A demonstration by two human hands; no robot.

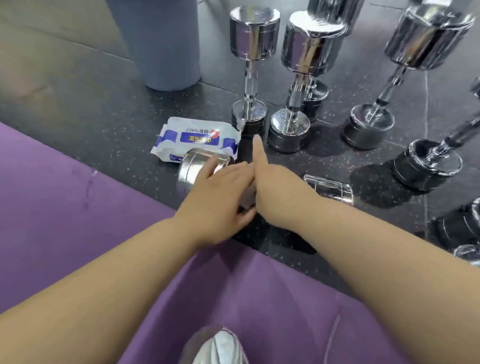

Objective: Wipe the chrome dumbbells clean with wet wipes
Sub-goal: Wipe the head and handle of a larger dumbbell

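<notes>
A chrome dumbbell lies on its side on the dark floor in front of me, its left head [196, 167] and right head [330, 189] showing on either side of my hands. My left hand [217, 199] rests on the left head with fairly straight fingers. Curled over the handle between the heads, my right hand [277, 191] has its thumb pointing up. A pale wet wipe [247, 199] peeks out between the two hands, held against the handle, which is itself hidden.
A white and blue wet wipe packet [196, 139] lies just behind the dumbbell. Several chrome dumbbells [252, 72] stand upright behind and to the right. A grey bin [160, 40] stands at the back. The purple mat [57, 215] lies beneath me, and a silver shoe [217, 351] shows at the bottom.
</notes>
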